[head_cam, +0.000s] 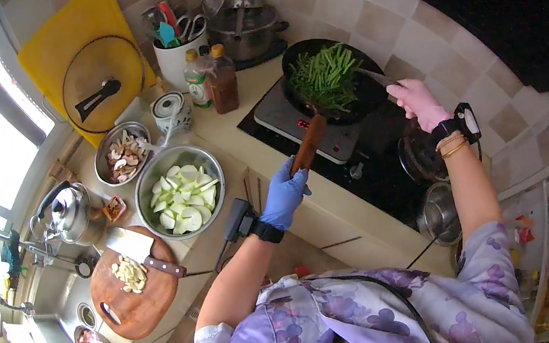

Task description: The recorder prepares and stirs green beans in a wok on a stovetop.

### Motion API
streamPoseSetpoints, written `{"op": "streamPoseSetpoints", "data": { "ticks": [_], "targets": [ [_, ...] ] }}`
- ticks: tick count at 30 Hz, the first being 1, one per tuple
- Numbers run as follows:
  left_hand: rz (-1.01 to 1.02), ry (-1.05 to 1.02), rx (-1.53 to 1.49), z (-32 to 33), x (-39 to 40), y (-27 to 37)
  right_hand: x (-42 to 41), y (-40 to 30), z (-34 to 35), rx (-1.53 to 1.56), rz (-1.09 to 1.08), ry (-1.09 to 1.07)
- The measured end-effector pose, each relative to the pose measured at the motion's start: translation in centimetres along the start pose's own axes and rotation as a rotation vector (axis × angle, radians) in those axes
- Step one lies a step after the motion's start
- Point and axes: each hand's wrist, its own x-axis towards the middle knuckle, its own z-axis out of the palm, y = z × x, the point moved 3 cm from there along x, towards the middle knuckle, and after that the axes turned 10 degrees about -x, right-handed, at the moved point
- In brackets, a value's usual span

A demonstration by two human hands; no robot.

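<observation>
My left hand (pixel 285 194), in a blue glove, grips the brown handle (pixel 310 144) of a dark wok (pixel 376 93). The wok rests on a portable induction cooker (pixel 292 116) with a lit red display. Cut green vegetable stalks and leafy pieces (pixel 325 77) are heaped inside it. In a pink glove, my right hand (pixel 419 103) is closed around a spatula (pixel 376 76), whose tip reaches the right side of the greens. How the spatula's handle sits in the palm is hidden by the fingers.
Left on the counter are a steel bowl of pale green slices (pixel 183 198), a bowl of sliced mushrooms (pixel 126 156) and a kettle (pixel 74 215). A cleaver (pixel 139 250) and garlic (pixel 130 274) lie on a round wooden board (pixel 158 307). Bottles (pixel 222 78) stand behind the cooker; a steel pot (pixel 439 214) sits right.
</observation>
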Motion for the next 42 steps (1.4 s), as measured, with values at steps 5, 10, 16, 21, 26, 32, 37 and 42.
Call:
{"op": "streamPoseSetpoints", "data": {
  "ticks": [5,10,16,21,26,32,37,42],
  "targets": [
    [0.003,-0.008,0.027,0.3,0.1,-0.4,2.5,0.9,1.0,-0.899,-0.593,0.447],
    [0.002,0.011,0.003,0.1,0.1,-0.4,1.8,0.9,5.5,-1.259,-0.523,0.126],
    [0.043,0.061,0.04,-0.6,0.7,-0.8,0.3,-0.5,2.7,-1.085,-0.556,0.195],
    [0.021,0.036,0.01,0.3,0.2,-0.3,1.3,1.9,1.4,-1.089,-0.381,0.322],
    [0.024,0.022,-0.034,-0.3,0.2,-0.2,0.1,2.4,3.0,-1.004,-0.364,0.188],
    [-0.014,0.01,0.018,-0.2,-0.4,0.6,3.0,1.9,0.9,-0.688,-0.3,0.177],
    [0.011,0.029,0.041,0.3,0.1,-0.8,3.4,0.5,3.5,-0.972,-0.218,0.189],
    [-0.017,-0.016,-0.002,0.7,0.1,-0.6,0.9,1.1,4.2,-1.095,-0.667,0.059]
  ]
}}
